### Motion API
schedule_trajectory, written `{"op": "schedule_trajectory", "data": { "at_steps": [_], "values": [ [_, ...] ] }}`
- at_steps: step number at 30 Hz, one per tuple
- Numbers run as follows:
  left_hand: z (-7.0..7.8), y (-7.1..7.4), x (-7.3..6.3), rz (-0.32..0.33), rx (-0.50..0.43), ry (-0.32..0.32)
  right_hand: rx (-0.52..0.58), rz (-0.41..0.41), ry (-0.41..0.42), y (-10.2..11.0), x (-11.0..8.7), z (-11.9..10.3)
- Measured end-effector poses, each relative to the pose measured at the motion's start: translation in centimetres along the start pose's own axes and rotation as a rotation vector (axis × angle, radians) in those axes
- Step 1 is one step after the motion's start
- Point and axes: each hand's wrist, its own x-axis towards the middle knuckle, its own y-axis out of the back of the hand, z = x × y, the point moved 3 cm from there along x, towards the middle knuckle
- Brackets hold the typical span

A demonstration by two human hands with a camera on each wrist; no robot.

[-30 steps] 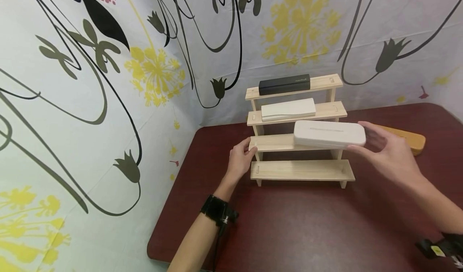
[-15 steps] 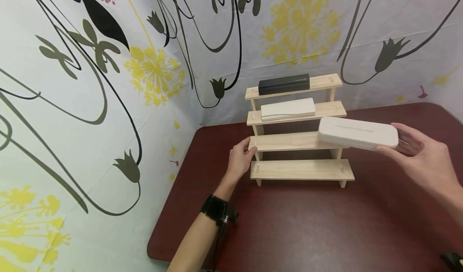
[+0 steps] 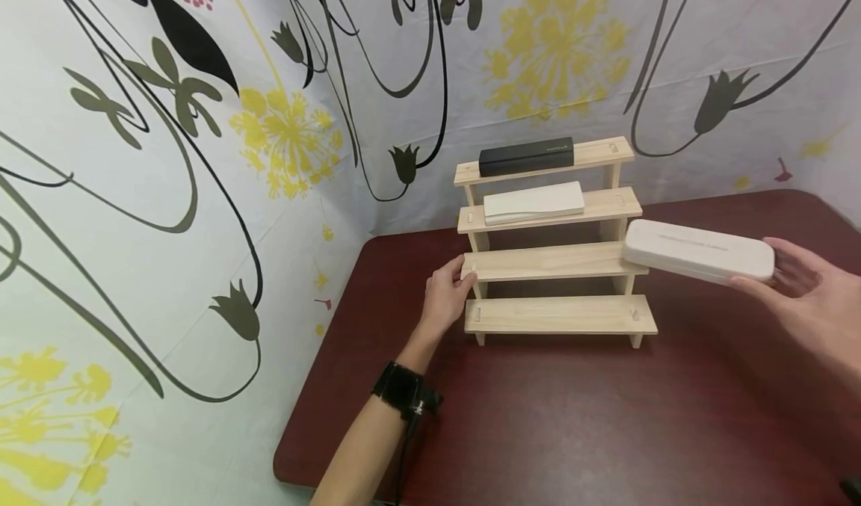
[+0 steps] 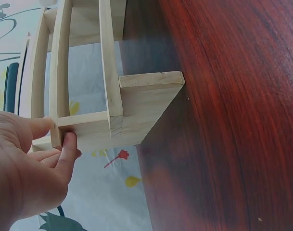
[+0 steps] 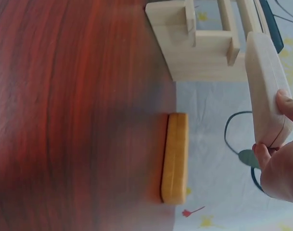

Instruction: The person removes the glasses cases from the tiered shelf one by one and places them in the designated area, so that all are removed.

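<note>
On my remote feed I recorded a bare left forearm (image 3: pixel 366 439), a black, boxy device (image 3: pixel 398 386) strapped at its wrist, a small silvery fitting (image 3: pixel 420 409) and a thin black cable (image 3: pixel 403 454). A dark fragment (image 3: pixel 852 489), lower right, was too cropped to identify.

Free room fronts the stand (image 3: pixel 545 263); the white case (image 3: pixel 699 252) obstructs its right.

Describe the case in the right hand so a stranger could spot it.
On a dark red table stands a four-shelf wooden rack. By the right end of its second-lowest shelf, the right hand holds a long white case with rounded corners. Unlike the black case and cream case on the higher shelves, it is gripped by a hand.
</note>
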Motion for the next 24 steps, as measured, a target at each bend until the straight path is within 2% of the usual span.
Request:
{"op": "schedule_trajectory", "data": {
  "at_steps": [4, 12, 18, 24],
  "values": [
    [0.0, 0.0, 0.0, 0.001, 0.002, -0.011, -0.041, 0.048, 0.018, 0.3, 0.0, 1.0],
    [-0.1, 0.0, 0.1, -0.004, 0.003, -0.02, 0.083, 0.068, -0.024, 1.1, 0.3, 3.0],
    [0.0, 0.0, 0.1, -0.004, 0.01, -0.016, 0.136, 0.069, -0.014, 1.5, 0.4, 4.3],
    [-0.1, 0.0, 0.0, -0.012, 0.005, -0.015, 0.066, 0.045, -0.104, 1.9, 0.2, 6.5]
  ]
}}
